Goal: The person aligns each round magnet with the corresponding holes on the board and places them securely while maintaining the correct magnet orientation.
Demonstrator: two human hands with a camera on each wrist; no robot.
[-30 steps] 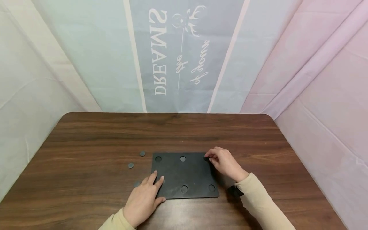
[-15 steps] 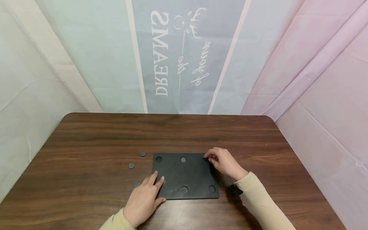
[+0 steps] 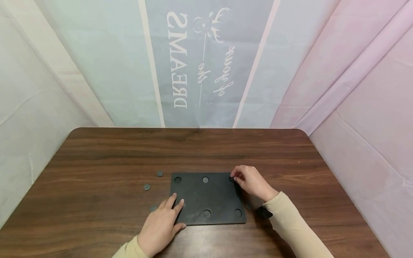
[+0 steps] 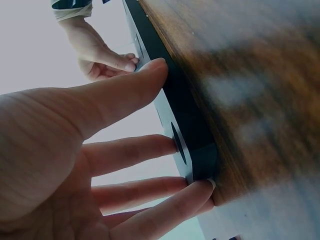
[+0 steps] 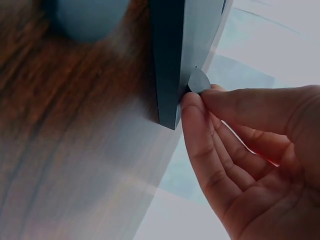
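Right hand [image 3: 253, 182], thumb and finger pinching 1 grey disc [image 5: 199, 80] at far right corner of black recessed board [image 3: 206, 195], left hand [image 3: 159, 225], fingers extended, on board's left edge, 3 loose discs [image 3: 147, 187] left of board, wooden table [image 3: 193, 150], lettered cloth [image 3: 200, 116] behind

So the tabletop [image 3: 96, 157] is dark brown wood grain, far corners rounded off, kinda shiny along the near side. Behind it hangs a pale blue-grey fabric backdrop [image 3: 126, 71] with "DREAMS" lettering [image 3: 178, 61] running sideways in white, plus some script and a little antlered deer emblem [image 3: 204, 25]. Creased whitish cloth [image 3: 22, 118] on the left, pinkish cloth [image 3: 368, 96] on the right.
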